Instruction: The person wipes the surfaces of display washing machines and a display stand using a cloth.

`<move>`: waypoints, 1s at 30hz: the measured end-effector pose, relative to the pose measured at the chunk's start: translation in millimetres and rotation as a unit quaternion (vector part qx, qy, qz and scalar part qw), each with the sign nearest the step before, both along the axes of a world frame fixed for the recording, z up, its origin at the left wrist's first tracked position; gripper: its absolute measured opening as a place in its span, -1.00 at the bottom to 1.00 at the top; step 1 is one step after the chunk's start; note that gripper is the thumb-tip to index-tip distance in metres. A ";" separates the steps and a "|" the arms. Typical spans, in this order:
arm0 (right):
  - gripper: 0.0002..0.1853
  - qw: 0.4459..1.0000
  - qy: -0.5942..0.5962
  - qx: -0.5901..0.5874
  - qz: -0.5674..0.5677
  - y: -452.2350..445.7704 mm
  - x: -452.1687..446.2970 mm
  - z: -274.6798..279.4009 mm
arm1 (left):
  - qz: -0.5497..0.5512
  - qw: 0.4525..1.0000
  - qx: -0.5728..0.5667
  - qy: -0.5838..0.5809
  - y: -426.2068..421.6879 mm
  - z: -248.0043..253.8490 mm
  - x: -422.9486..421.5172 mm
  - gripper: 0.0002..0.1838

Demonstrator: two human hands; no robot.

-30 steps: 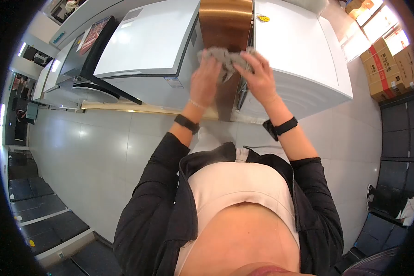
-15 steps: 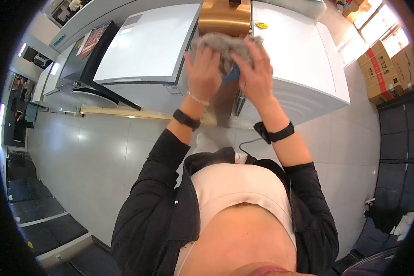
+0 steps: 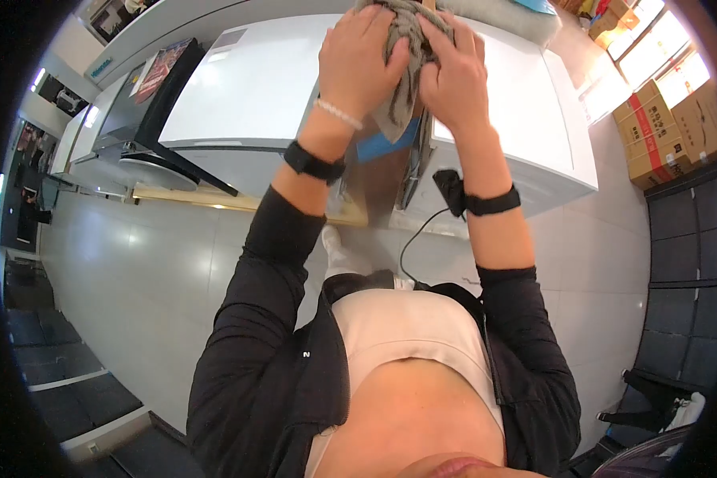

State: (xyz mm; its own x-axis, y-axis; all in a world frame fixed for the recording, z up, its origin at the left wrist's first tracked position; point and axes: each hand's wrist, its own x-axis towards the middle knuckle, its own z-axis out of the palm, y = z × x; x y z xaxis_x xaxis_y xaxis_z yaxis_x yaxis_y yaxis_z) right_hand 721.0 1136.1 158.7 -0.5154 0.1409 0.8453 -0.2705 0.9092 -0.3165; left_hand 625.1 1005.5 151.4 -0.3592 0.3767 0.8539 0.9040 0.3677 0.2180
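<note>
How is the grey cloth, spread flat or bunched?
Bunched: the grey cloth shows creases and folds gathered between the left hand and right hand, a loose end below.

Grey cloth (image 3: 406, 86), one: is lying crumpled in loose folds, is being held between left hand (image 3: 357, 64) and right hand (image 3: 459, 84), one narrowing end hanging below the fingers.

Windows (image 3: 687, 81) at upper right glare white, the floor (image 3: 147, 275) gleams, and fisheye distortion bends the edges
</note>
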 end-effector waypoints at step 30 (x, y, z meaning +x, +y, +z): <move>-0.46 0.972 -0.065 0.204 -0.092 -26.3 55.7 -77.0 | 0.090 0.995 0.033 0.021 -30.1 -100.5 50.7 -0.53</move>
State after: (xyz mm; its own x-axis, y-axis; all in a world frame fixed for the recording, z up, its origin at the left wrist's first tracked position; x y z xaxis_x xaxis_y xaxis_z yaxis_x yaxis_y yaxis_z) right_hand 776.8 1109.8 81.8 -0.6194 -0.0930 0.7796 -0.0730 0.9955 0.0607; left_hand 675.8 975.3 50.9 -0.3799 0.2524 0.8899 0.8338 0.5101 0.2112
